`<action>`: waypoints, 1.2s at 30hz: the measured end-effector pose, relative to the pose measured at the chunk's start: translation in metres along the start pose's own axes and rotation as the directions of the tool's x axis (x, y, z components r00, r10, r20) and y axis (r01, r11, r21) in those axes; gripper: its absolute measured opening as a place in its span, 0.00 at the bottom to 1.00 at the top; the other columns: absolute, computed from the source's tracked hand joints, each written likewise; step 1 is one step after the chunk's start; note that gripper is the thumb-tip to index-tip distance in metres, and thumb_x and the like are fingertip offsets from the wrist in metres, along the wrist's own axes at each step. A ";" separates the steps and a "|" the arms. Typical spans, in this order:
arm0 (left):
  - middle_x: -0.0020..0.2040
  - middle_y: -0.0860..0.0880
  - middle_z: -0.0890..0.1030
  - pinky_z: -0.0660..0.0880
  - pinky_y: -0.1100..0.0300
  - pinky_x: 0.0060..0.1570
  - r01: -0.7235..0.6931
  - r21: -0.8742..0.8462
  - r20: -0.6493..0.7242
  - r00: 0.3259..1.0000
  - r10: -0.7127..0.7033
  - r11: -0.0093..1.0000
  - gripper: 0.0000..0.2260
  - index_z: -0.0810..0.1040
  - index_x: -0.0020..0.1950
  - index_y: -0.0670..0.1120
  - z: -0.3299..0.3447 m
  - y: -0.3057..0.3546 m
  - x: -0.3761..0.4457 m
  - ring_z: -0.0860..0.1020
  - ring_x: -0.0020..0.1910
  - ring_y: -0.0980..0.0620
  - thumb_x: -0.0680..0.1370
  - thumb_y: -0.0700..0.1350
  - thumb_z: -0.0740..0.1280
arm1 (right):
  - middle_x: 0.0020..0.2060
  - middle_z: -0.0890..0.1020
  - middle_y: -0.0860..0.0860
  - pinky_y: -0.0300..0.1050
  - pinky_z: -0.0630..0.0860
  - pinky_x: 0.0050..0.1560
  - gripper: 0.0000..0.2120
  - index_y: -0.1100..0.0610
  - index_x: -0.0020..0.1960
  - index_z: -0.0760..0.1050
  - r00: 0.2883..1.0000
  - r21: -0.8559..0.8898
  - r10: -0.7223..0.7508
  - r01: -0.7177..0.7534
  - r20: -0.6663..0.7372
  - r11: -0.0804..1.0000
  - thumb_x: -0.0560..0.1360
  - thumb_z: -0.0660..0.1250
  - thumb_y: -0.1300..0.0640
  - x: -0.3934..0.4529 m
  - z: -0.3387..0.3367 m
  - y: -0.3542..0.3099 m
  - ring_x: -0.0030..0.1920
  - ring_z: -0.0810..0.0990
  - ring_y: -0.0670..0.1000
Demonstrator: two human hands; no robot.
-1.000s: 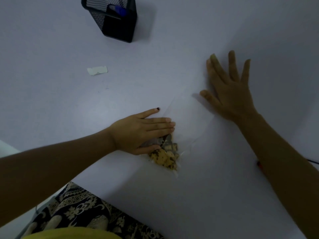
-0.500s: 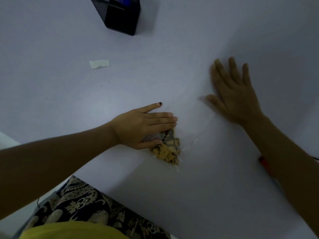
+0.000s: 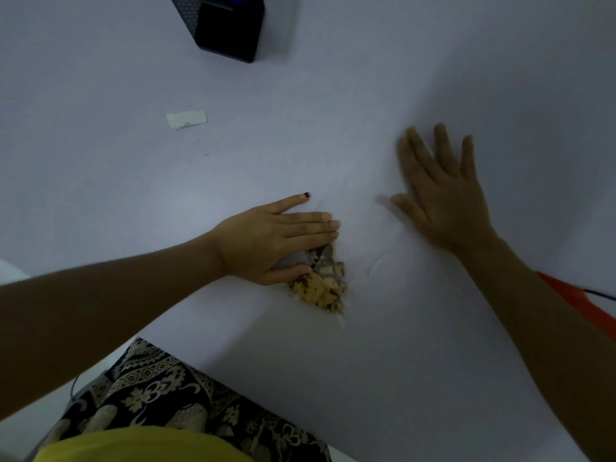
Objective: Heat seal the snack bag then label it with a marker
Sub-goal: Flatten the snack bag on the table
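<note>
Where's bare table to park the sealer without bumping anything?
Widest free patch: the table left of the left hand, below the paper scrap. Also free: the near strip below the snack bag, between both forearms, and far right, beyond the right hand. Crowded: between the hands, where the bag's clear film spreads, and by the black mesh holder.

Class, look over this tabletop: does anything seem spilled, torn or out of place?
One oddity: a small torn scrap of white paper lies loose on the table, apart from the work. Otherwise nothing stands out. The cookies stay inside the clear bag, which the left hand and right hand press flat.
</note>
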State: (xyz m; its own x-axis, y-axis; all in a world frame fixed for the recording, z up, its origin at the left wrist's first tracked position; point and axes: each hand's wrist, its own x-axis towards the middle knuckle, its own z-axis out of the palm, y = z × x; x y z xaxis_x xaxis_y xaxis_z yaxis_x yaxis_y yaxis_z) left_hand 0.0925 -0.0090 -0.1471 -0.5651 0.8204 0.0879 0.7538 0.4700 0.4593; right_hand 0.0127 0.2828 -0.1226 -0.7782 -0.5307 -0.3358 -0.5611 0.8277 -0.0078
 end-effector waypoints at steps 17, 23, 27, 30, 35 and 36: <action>0.72 0.45 0.68 0.60 0.43 0.72 0.002 0.003 0.012 1.000 -0.002 1.000 0.26 0.67 0.72 0.41 -0.002 -0.002 0.001 0.65 0.73 0.50 0.79 0.54 0.61 | 0.77 0.54 0.55 0.66 0.45 0.74 0.36 0.58 0.77 0.51 0.998 0.051 -0.032 0.030 0.053 0.998 0.78 0.41 0.34 -0.043 0.014 -0.037 0.77 0.49 0.59; 0.72 0.45 0.69 0.60 0.43 0.72 0.011 -0.007 0.008 1.000 -0.011 1.000 0.26 0.68 0.71 0.41 -0.003 -0.003 -0.001 0.65 0.72 0.50 0.78 0.54 0.62 | 0.77 0.55 0.54 0.64 0.47 0.74 0.38 0.58 0.77 0.51 0.951 0.094 -0.303 0.297 0.057 0.950 0.77 0.45 0.33 -0.073 0.028 -0.069 0.77 0.51 0.58; 0.72 0.45 0.69 0.61 0.44 0.72 0.019 -0.007 0.000 1.000 -0.019 1.000 0.26 0.67 0.71 0.41 -0.003 -0.003 0.000 0.65 0.72 0.50 0.78 0.54 0.62 | 0.76 0.59 0.53 0.67 0.50 0.73 0.35 0.57 0.77 0.53 0.970 0.033 -0.231 0.229 0.074 0.973 0.78 0.44 0.35 -0.077 0.026 -0.043 0.76 0.55 0.58; 0.72 0.46 0.69 0.61 0.43 0.71 0.017 -0.009 0.001 1.000 -0.017 1.000 0.26 0.68 0.71 0.41 -0.004 -0.002 0.001 0.65 0.72 0.50 0.78 0.54 0.62 | 0.75 0.60 0.54 0.67 0.48 0.73 0.34 0.57 0.76 0.54 0.997 0.047 -0.055 0.052 0.060 0.998 0.79 0.43 0.36 -0.079 0.025 -0.020 0.76 0.55 0.58; 0.72 0.46 0.68 0.61 0.43 0.71 0.024 -0.003 0.005 1.000 -0.024 1.000 0.26 0.67 0.72 0.41 -0.005 -0.001 0.000 0.65 0.72 0.51 0.78 0.54 0.62 | 0.76 0.55 0.57 0.62 0.43 0.75 0.36 0.60 0.77 0.52 0.983 0.189 0.181 -0.173 -0.025 0.967 0.79 0.42 0.36 -0.057 0.014 -0.032 0.77 0.50 0.59; 0.72 0.46 0.69 0.61 0.43 0.71 0.028 -0.005 0.007 1.000 -0.028 1.000 0.26 0.67 0.72 0.41 -0.005 -0.001 0.000 0.65 0.72 0.51 0.78 0.54 0.63 | 0.76 0.55 0.58 0.61 0.43 0.75 0.36 0.60 0.77 0.52 0.989 0.203 0.142 -0.131 -0.042 0.970 0.79 0.42 0.36 -0.046 0.009 -0.043 0.77 0.50 0.58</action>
State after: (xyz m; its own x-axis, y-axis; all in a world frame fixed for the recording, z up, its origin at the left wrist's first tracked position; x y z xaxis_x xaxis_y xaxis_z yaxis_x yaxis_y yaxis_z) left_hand 0.0903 -0.0114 -0.1436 -0.5834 0.8092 0.0694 0.7361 0.4908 0.4661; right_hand 0.0754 0.2738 -0.1156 -0.8611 -0.4152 -0.2936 -0.3855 0.9095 -0.1554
